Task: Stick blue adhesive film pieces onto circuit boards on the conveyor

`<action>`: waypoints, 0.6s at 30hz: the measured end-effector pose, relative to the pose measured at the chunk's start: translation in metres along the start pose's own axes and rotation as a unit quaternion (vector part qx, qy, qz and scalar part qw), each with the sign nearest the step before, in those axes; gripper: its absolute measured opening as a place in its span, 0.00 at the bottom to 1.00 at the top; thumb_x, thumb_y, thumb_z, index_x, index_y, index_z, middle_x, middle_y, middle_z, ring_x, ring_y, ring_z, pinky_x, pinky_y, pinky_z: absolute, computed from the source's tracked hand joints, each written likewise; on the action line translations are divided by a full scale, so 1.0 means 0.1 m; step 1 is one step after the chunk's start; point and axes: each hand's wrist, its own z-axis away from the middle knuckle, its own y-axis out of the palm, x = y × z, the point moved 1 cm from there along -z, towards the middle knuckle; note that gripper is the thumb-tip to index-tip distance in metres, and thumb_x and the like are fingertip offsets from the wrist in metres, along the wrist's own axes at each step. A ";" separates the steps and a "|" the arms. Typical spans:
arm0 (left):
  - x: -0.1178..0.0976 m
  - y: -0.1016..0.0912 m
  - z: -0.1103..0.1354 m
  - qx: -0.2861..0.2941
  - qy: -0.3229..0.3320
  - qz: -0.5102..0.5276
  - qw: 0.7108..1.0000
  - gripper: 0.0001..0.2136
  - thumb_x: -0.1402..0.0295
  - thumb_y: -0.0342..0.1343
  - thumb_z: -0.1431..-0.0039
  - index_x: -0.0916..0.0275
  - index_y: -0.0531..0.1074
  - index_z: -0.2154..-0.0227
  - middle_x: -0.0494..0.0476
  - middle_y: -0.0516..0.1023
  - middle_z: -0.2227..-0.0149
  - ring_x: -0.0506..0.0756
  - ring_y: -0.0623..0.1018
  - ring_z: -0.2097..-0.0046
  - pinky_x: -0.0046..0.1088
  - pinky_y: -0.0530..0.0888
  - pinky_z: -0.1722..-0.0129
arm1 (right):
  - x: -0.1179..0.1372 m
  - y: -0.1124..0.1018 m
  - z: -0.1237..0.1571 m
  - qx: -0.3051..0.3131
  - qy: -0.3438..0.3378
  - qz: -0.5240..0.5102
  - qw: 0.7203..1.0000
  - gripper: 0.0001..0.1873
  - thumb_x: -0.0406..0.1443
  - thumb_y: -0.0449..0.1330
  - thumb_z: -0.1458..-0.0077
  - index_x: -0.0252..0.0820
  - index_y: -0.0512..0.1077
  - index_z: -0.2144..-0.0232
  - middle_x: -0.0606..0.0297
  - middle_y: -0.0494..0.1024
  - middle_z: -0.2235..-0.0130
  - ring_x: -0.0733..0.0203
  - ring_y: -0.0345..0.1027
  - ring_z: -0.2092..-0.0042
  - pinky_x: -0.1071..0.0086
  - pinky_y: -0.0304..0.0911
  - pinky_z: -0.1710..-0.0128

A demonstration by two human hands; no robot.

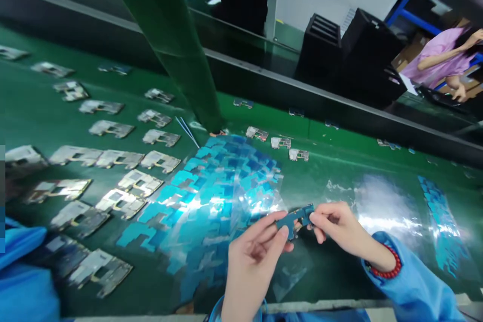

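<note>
Small blue board (295, 218) between both hands

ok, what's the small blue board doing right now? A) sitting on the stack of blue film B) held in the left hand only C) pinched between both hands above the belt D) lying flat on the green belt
C: the small blue board is pinched by the left hand and the right hand, above the green belt.

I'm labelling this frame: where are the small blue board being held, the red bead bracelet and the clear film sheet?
small blue board (294, 219): head view, its middle.
red bead bracelet (390, 265): head view, beads at wrist.
clear film sheet (222, 196): head view, blue-patterned centre.
</note>
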 end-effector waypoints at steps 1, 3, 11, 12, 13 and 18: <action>0.01 0.01 -0.01 0.024 -0.004 -0.002 1.000 0.21 0.60 0.68 0.51 0.67 0.76 0.57 0.53 0.80 0.70 0.49 0.79 0.69 0.19 0.80 0.65 | -0.01 -0.07 -0.08 -0.003 0.009 0.013 1.000 0.31 0.54 0.52 0.37 0.33 0.70 0.77 0.64 0.70 0.81 0.71 0.61 0.79 0.76 0.59 0.75; 0.01 0.02 -0.02 0.047 0.002 0.010 0.999 0.29 0.54 0.67 0.49 0.65 0.71 0.47 0.56 0.81 0.59 0.52 0.81 0.59 0.22 0.79 0.56 | -0.04 -0.29 -0.34 -0.026 0.016 0.042 0.999 0.34 0.60 0.52 0.41 0.33 0.71 0.75 0.65 0.68 0.82 0.70 0.60 0.80 0.75 0.58 0.76; -0.06 -0.18 0.10 0.041 0.039 0.022 0.998 0.30 0.53 0.62 0.43 0.65 0.65 0.44 0.63 0.78 0.51 0.57 0.79 0.49 0.25 0.77 0.51 | -0.22 -1.50 -1.68 -0.259 0.090 0.257 0.927 0.18 0.40 0.53 0.33 0.31 0.69 0.70 0.68 0.67 0.77 0.71 0.60 0.77 0.74 0.62 0.70; -0.06 -0.23 0.11 0.047 0.051 0.016 0.997 0.28 0.54 0.62 0.42 0.66 0.65 0.45 0.64 0.79 0.53 0.57 0.79 0.51 0.25 0.77 0.52 | -0.23 -1.56 -1.73 -0.276 0.099 0.295 0.909 0.16 0.38 0.54 0.34 0.30 0.70 0.70 0.66 0.69 0.75 0.71 0.62 0.75 0.72 0.64 0.67; -0.06 -0.27 0.12 0.044 0.064 0.011 0.997 0.26 0.55 0.62 0.42 0.67 0.65 0.47 0.64 0.79 0.54 0.57 0.80 0.52 0.26 0.78 0.52 | -0.22 -1.58 -1.74 -0.290 0.100 0.333 0.892 0.15 0.37 0.54 0.34 0.28 0.71 0.68 0.64 0.71 0.71 0.70 0.65 0.71 0.71 0.65 0.62; -0.09 -0.39 0.09 -0.040 0.118 0.012 0.992 0.15 0.62 0.62 0.44 0.69 0.72 0.60 0.63 0.81 0.65 0.56 0.82 0.62 0.25 0.79 0.58 | -0.07 -0.96 -1.37 -0.215 -0.021 0.467 0.857 0.19 0.38 0.52 0.33 0.23 0.71 0.52 0.41 0.72 0.52 0.52 0.68 0.48 0.58 0.58 0.44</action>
